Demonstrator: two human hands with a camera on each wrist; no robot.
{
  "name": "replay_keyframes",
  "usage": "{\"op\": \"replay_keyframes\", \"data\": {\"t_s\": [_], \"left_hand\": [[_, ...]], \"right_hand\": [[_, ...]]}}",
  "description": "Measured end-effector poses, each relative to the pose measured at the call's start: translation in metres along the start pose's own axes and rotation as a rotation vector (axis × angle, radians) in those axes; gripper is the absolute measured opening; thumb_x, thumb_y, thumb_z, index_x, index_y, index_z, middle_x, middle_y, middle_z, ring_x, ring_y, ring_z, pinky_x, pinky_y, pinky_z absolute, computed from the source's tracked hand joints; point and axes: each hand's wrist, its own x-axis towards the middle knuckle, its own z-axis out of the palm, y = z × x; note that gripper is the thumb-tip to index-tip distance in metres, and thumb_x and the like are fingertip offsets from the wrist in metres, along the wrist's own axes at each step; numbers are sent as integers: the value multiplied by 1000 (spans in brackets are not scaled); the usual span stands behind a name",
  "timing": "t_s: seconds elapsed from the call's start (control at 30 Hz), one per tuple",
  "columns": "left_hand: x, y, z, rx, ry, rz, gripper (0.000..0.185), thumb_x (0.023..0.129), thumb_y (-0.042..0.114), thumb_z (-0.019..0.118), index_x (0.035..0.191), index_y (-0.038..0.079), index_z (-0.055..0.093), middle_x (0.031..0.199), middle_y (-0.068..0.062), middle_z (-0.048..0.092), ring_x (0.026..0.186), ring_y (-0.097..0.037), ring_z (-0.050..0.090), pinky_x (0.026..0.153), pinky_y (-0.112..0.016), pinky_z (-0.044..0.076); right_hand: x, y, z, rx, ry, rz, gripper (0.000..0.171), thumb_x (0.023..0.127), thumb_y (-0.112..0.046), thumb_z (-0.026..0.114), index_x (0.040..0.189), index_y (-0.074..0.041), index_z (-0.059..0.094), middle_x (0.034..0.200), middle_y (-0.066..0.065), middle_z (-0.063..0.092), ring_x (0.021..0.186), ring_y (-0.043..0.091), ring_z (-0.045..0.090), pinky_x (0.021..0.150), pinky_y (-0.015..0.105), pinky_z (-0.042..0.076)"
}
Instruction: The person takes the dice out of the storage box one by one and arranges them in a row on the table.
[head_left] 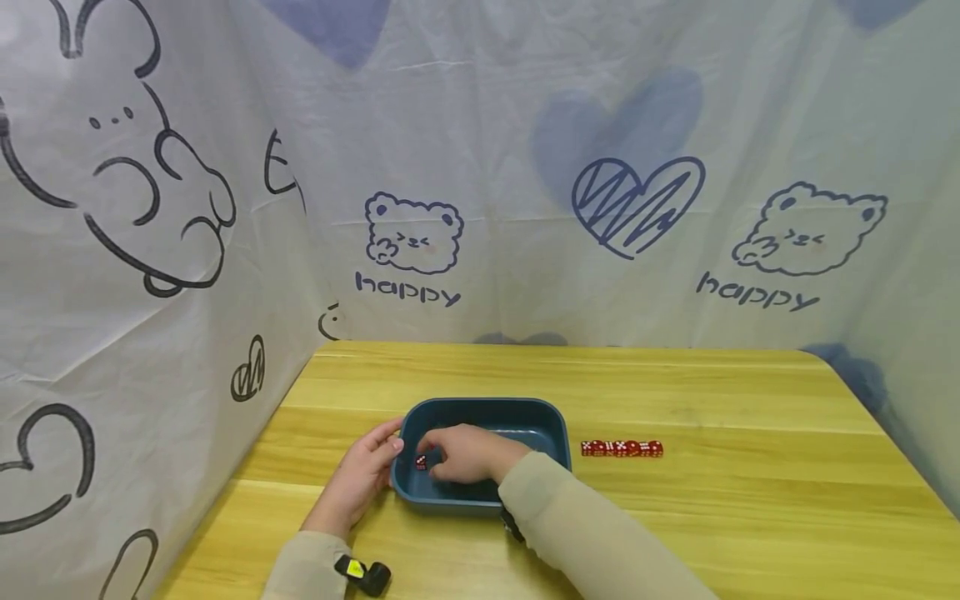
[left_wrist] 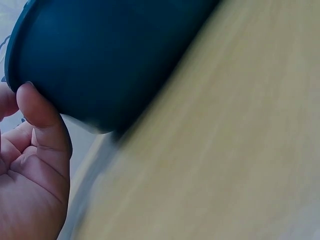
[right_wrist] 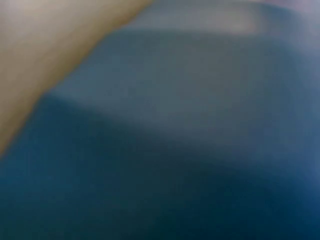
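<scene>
Reaching into the tub [head_left: 551, 421]
Right hand [head_left: 468, 454] pinching a red die [head_left: 421, 462]; left hand [head_left: 363, 479], fingers relaxed, bracing outside wall.

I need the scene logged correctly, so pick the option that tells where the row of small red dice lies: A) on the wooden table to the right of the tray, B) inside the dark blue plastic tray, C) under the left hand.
A: the row of small red dice lies on the wooden table, apart from the dark blue plastic tray and to its right.
</scene>
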Motion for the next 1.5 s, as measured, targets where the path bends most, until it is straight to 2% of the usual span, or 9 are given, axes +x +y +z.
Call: {"op": "replay_keyframes", "data": {"t_s": [0.13, 0.3, 0.6, 0.77, 0.93, 1.23, 1.5], "left_hand": [[0, -1, 0, 0, -4, 3, 45, 107, 13, 50, 150, 2, 44, 113, -14, 61, 84, -19, 62, 62, -24, 51], [2, -2, 0, 5, -3, 3, 46, 107, 14, 51, 150, 2, 44, 120, -20, 60, 86, -19, 62, 63, -25, 51], [1, -1, 0, 13, 17, -3, 44, 107, 12, 51, 149, 2, 46, 116, -18, 60, 84, -19, 61, 63, -25, 51], [0, -1, 0, 19, 28, -5, 43, 107, 12, 51, 148, 2, 47, 106, -13, 58, 80, -19, 60, 62, -26, 51], [0, -1, 1, 24, 27, 0, 43, 106, 13, 52, 148, 2, 47, 106, -12, 58, 80, -19, 60, 62, -26, 51], [0, -2, -1, 25, 25, 4, 43, 107, 13, 51, 148, 2, 47, 105, -10, 58, 80, -17, 60, 63, -26, 51], [0, -2, 0, 19, 31, 4, 43, 106, 12, 51, 148, 2, 47, 104, -10, 58, 80, -17, 60, 62, -26, 52]], "right_hand": [[0, 1, 0, -10, -23, -15, 40, 94, -27, 71, 133, -23, 64, 93, -10, 59, 81, 10, 56, 75, 30, 48], [0, 3, 0, -28, -35, -62, 34, 92, -25, 72, 127, -25, 67, 99, -10, 61, 84, 9, 56, 77, 29, 48], [1, 2, 2, -23, -88, -129, 30, 92, -24, 74, 122, -23, 70, 103, -12, 64, 82, 6, 57, 75, 24, 48], [2, 0, 5, -39, -106, -185, 25, 92, -21, 74, 117, -22, 72, 96, -13, 64, 77, 5, 55, 72, 22, 47], [4, 0, 9, -39, -123, -194, 15, 93, -18, 73, 106, -25, 72, 83, -14, 60, 70, 5, 54, 65, 21, 45], [4, 0, 11, -40, -130, -242, 10, 94, -20, 73, 103, -26, 73, 86, -17, 62, 72, 4, 55, 68, 19, 45], [2, -2, 10, -52, -130, -239, 10, 95, -20, 72, 101, -28, 74, 85, -18, 63, 72, 4, 56, 69, 19, 46]]}}
